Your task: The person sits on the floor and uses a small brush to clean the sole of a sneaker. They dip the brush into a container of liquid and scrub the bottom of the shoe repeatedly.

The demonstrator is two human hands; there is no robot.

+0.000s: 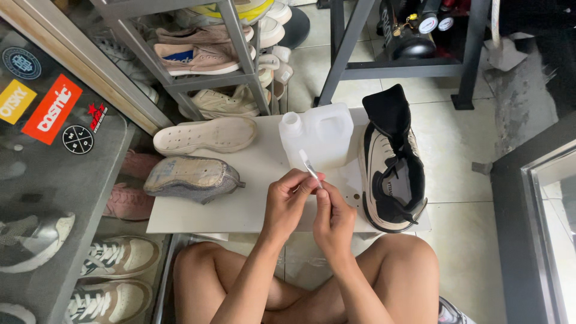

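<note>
A small white brush (310, 167), thin and flat-looking, is pinched between both hands over the near middle of the white table (252, 210). The left hand (287, 201) closes its thumb and forefinger on the lower part of the brush; the right hand (332, 219) is curled shut just beside it, fingertips meeting the same handle from below. The tip points up and away, toward the far edge. Whether it carries glue or any liquid is too small to tell.

Just beyond the tip stands a translucent white plastic jug (318, 135) with an open neck and no cap in view. To the right lies a black-and-cream high-top sneaker (391, 174), its opening facing up and its near end hanging past the table's edge. To the left lie a detached cream outsole (205, 135), tread side up, and nearer, a grey shoe upper (192, 178) turned bottom-up. Further left is a metal rack of shoes (210, 54), with more sneakers on the floor, and bare crossed legs below the table.

The likeliest mishaps, as I judge them: the open jug stands close to the hands, so a careless reach could tip it over and spill across the table and the parts. The thin brush could slip from so light a pinch and drop onto the legs. The overhanging sneaker could slide off if nudged.
</note>
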